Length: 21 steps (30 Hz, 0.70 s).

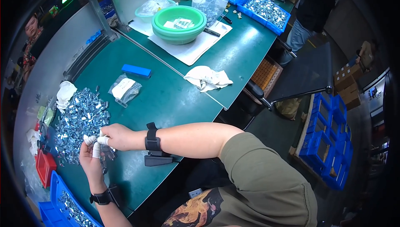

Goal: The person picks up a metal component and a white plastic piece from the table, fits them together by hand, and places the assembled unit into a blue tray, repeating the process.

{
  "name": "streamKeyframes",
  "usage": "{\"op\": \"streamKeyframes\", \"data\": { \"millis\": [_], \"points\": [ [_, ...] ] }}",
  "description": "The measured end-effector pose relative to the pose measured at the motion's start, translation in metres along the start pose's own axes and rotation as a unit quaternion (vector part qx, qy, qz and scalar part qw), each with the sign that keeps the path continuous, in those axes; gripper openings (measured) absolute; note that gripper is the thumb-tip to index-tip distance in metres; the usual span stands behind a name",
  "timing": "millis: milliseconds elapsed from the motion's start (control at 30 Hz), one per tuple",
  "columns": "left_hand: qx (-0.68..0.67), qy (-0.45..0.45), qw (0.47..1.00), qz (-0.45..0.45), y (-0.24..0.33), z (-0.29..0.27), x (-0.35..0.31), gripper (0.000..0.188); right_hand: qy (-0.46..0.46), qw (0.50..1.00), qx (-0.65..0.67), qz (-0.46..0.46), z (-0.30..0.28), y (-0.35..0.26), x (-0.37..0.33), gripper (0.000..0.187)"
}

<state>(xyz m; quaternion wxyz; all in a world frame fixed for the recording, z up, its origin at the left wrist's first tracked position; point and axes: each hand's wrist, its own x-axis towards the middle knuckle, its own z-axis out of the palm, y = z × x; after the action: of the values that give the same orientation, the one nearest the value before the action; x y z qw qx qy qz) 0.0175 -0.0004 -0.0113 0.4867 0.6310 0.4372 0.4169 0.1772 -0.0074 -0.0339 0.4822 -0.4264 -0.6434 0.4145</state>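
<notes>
My left hand (90,160) and my right hand (119,137) meet at the near edge of a heap of small shiny metal parts (81,118) on the green table (158,110). White wraps cover several of my fingertips. The fingers of both hands are closed in a pinch, close together. What lies between them is too small and too covered to make out. A few loose metal parts (110,154) lie beside and under the hands. Black straps with small dark boxes sit on both wrists.
Beyond the heap lie a clear bag with a white label (123,90) and a blue block (136,71). A red bin (45,168) and a blue tray of parts (56,185) flank my left arm. Farther off are a white cloth (206,78), green basins (179,37), a chair (308,73) and another person (316,2).
</notes>
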Motion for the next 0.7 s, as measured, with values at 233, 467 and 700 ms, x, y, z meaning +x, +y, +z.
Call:
{"op": "streamKeyframes", "data": {
  "millis": [233,467,700],
  "points": [
    [-0.022,-0.015,1.0,0.009,0.005,-0.002,-0.002,0.018,0.022,0.996,-0.069,-0.041,-0.002,-0.001,0.003,0.022],
    [0.009,-0.018,0.999,0.025,0.004,-0.004,-0.005,0.018,-0.071,0.98,0.132,0.128,0.0,-0.008,0.003,0.022],
    [-0.035,0.019,0.999,-0.015,0.017,0.001,-0.007,0.019,-0.024,0.988,0.143,0.05,0.001,-0.001,0.003,0.025]
  ]
}}
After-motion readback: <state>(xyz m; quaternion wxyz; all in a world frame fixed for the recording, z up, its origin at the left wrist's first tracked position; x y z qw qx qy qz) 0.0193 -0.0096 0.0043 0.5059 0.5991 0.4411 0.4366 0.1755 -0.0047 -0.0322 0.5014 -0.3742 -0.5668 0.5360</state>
